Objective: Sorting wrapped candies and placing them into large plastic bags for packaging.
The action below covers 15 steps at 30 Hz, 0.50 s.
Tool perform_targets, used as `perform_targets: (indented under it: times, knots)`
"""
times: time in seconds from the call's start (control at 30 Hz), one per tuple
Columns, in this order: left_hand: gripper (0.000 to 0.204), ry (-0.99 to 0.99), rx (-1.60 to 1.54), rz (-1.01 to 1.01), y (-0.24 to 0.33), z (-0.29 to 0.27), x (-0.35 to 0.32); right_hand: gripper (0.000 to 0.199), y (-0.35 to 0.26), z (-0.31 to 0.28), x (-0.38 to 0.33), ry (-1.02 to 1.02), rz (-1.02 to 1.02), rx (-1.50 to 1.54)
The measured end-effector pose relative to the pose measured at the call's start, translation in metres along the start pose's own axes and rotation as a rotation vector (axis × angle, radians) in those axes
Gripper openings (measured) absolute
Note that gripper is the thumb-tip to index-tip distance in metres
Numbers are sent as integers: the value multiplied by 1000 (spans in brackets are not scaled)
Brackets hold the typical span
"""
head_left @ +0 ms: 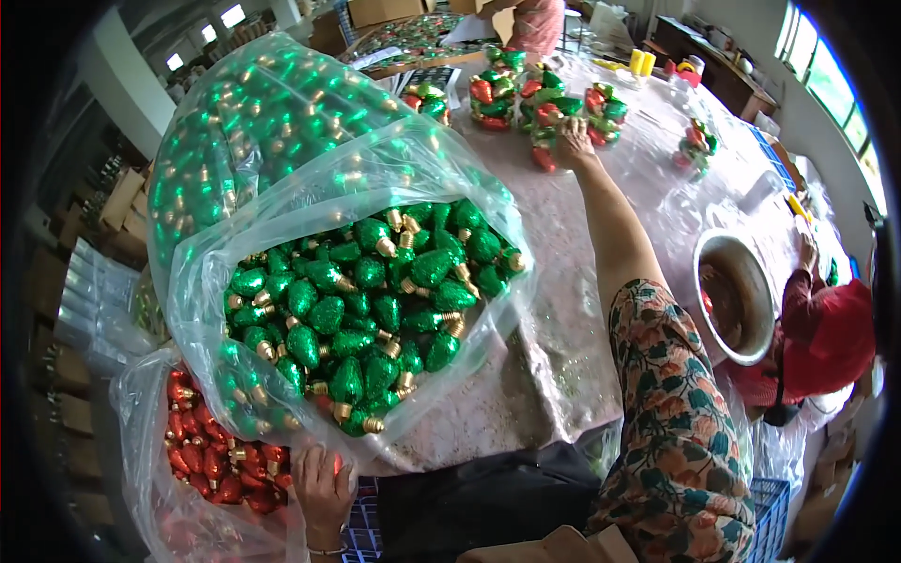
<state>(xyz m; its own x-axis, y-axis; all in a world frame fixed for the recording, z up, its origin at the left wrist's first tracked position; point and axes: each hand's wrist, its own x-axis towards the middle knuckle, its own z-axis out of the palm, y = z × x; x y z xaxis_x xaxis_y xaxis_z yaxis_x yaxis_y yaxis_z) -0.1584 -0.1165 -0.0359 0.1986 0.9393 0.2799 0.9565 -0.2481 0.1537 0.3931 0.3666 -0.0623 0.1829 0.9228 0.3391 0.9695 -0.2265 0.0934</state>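
My right hand (574, 144) reaches far across the table, its fingers curled round a clear container (544, 156) of red and green glitter bulb ornaments. Similar filled containers (493, 98) stand beside and behind it. At the lower left, my left hand (323, 490) is closed by the edge of a plastic bag of red bulb ornaments (214, 458). A bit of red shows at its fingers, apparently a red bulb ornament (339, 463). Between my arms lies a big open clear bag (272, 202) full of green bulb ornaments (361, 300) with gold screw bases.
The covered table (563, 375) has glitter scattered on it. A metal basin (695, 291) stands at the right, beside a co-worker in red (826, 338). Another filled container (694, 148) and yellow rolls (643, 63) are farther off. Another person (538, 26) stands at the far end.
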Motion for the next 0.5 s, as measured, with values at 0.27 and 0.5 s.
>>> perform_targets:
  times: [0.27, 0.5]
  knots:
    - [22, -152, 199, 123, -14, -10, 12, 61, 18, -60, -5, 9, -156, 36]
    - [22, 489, 374, -195, -83, -82, -15, 61, 84, -165, -250, -241, -28, 3]
